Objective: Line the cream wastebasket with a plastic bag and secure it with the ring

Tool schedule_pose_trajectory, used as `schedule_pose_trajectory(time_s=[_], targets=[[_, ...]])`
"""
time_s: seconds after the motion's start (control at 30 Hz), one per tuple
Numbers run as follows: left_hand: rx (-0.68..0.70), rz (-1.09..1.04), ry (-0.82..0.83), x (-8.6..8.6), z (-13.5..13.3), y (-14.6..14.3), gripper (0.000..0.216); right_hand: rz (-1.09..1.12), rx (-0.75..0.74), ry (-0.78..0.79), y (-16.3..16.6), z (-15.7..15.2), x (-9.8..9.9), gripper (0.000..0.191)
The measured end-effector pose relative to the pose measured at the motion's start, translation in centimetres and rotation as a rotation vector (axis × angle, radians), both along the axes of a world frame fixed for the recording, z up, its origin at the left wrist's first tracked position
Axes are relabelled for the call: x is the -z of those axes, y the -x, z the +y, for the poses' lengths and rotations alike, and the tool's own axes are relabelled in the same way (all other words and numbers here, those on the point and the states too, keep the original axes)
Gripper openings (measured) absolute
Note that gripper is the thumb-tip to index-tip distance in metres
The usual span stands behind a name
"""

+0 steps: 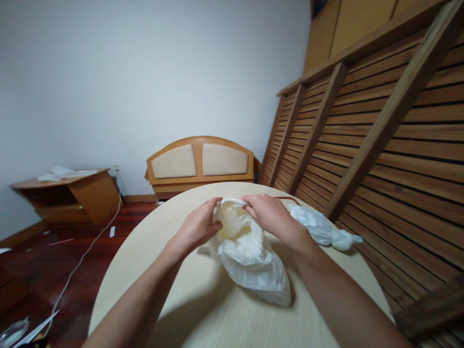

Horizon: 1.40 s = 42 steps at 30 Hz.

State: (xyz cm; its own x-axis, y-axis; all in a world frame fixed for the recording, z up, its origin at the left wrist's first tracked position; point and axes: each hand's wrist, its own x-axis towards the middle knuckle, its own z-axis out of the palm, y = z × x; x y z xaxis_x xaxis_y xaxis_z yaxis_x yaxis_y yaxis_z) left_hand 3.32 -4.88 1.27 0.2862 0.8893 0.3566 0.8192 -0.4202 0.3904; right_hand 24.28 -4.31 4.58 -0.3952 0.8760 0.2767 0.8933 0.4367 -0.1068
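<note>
A crumpled white plastic bag lies on the round pale wooden table, its mouth turned away from me. My left hand pinches the left edge of the bag's mouth, fingers closed on the plastic. My right hand grips the right edge of the same mouth, fingers curled over the rim. Between the hands the opening shows a pale yellowish inside; what is in it I cannot make out. A second, knotted white plastic bag lies just right of my right wrist.
A slatted wooden bed frame leans close along the table's right side. Beyond the table stand a padded wooden headboard and a low wooden cabinet with papers on top. A white cable trails over the dark red floor at left.
</note>
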Motion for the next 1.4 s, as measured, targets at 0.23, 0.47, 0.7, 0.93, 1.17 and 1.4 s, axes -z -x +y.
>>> schedule_pose_trajectory(time_s=[0.23,0.47,0.7,0.93,1.17,1.4], targets=[[0.031,0.034,0.14,-0.3,-0.3,0.6,0.078,0.027,-0.009,0.005,-0.8,0.0,-0.2,0.025],[-0.095,-0.058,0.028,0.5,0.1,-0.9,0.097,0.021,-0.038,-0.038,-0.1,-0.2,-0.2,0.025],[-0.109,0.003,0.023,1.3,1.0,-0.7,0.065,0.03,-0.092,-0.038,-0.1,-0.1,0.0,0.023],[-0.014,0.01,0.044,1.1,0.9,0.4,0.081,0.052,-0.104,-0.051,-0.2,0.0,0.0,0.027],[-0.04,-0.071,-0.059,0.1,0.7,-0.3,0.033,0.107,-0.222,-0.054,-0.2,0.7,0.7,0.032],[-0.171,-0.01,-0.051,-0.4,0.8,-0.3,0.017,0.102,-0.233,-0.224,0.1,0.8,0.6,0.031]])
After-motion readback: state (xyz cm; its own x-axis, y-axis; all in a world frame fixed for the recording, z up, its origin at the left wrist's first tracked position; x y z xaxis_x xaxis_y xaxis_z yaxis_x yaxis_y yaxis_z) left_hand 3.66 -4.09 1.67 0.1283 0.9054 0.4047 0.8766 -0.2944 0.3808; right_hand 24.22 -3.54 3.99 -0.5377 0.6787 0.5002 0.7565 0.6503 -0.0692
